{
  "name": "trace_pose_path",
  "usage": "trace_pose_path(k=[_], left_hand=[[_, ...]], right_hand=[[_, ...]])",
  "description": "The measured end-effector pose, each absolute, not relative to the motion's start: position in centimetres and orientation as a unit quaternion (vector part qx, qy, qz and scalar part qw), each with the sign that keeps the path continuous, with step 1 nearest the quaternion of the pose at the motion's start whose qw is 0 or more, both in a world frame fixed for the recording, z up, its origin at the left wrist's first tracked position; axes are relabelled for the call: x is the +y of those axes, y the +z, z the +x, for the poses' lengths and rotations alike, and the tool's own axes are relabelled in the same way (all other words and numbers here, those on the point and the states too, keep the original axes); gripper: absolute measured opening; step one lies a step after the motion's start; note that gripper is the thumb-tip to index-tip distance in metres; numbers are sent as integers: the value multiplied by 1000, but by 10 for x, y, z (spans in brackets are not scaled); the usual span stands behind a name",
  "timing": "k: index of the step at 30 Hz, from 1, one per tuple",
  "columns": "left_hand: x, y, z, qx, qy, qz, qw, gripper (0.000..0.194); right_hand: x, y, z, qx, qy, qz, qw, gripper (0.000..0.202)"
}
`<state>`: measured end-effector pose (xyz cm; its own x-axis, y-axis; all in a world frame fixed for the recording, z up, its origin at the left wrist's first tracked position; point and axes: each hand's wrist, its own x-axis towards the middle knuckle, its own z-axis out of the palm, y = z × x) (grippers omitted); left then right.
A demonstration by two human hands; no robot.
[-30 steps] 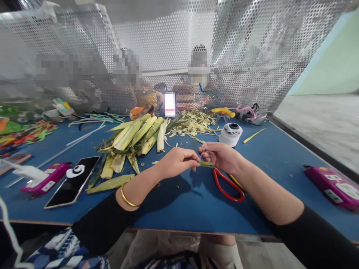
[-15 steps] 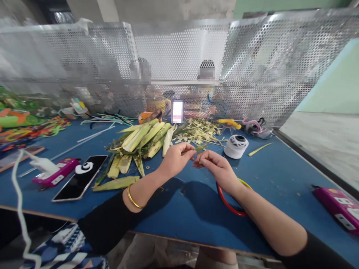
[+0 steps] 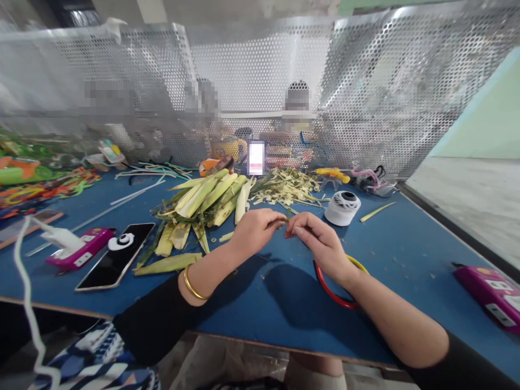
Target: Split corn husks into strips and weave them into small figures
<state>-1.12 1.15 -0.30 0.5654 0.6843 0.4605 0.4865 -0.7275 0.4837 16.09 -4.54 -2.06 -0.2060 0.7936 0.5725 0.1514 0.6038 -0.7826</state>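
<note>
Over the middle of the table, my left hand (image 3: 258, 230) and my right hand (image 3: 319, 238) meet at their fingertips. A small green leaf strip (image 3: 288, 213) shows between them, mostly hidden by fingers. My left hand pinches it. The right thumb and fingers are pressed together at the strip's other side; what they grip is too small to make out. Beneath my right wrist lies a red and yellow ring (image 3: 331, 292), partly covered. A white spool of thread (image 3: 343, 209) stands beyond my right hand. Left of my hands is a pile of green-yellow husks (image 3: 207, 203).
Shredded husk pieces (image 3: 286, 187) lie behind my hands, near a yellow-handled tool (image 3: 333, 174). A phone (image 3: 117, 254) and a magenta power strip (image 3: 83, 248) lie left; another magenta power strip (image 3: 489, 295) is right. A perforated metal screen (image 3: 260, 65) borders the table's back, with people beyond.
My fingertips have come closer together, and less of the leaf strip shows between them. The right hand has turned slightly and moved up. The view has tilted a little.
</note>
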Motion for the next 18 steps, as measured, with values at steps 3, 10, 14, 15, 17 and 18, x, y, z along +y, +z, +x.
trace_pose_path(k=[3,10,14,15,17,18], left_hand=[[11,-5,-12,343,291,892,54,29],[8,-6,-10,349,242,905,-2,33],[9,-5,-11,335,215,917,-19,32],[9,-5,-11,324,209,922,-20,31],[8,-4,-11,295,201,934,-9,29],[7,-3,-11,278,198,940,8,28]], right_hand=[[-49,-19,159,-762,258,-334,491,17],[-59,-10,156,-845,178,-290,414,18],[-60,-4,159,-813,244,-297,437,19],[-58,-2,161,-793,274,-305,450,20],[-53,1,168,-736,343,-327,484,21],[-48,1,172,-700,379,-339,501,20]])
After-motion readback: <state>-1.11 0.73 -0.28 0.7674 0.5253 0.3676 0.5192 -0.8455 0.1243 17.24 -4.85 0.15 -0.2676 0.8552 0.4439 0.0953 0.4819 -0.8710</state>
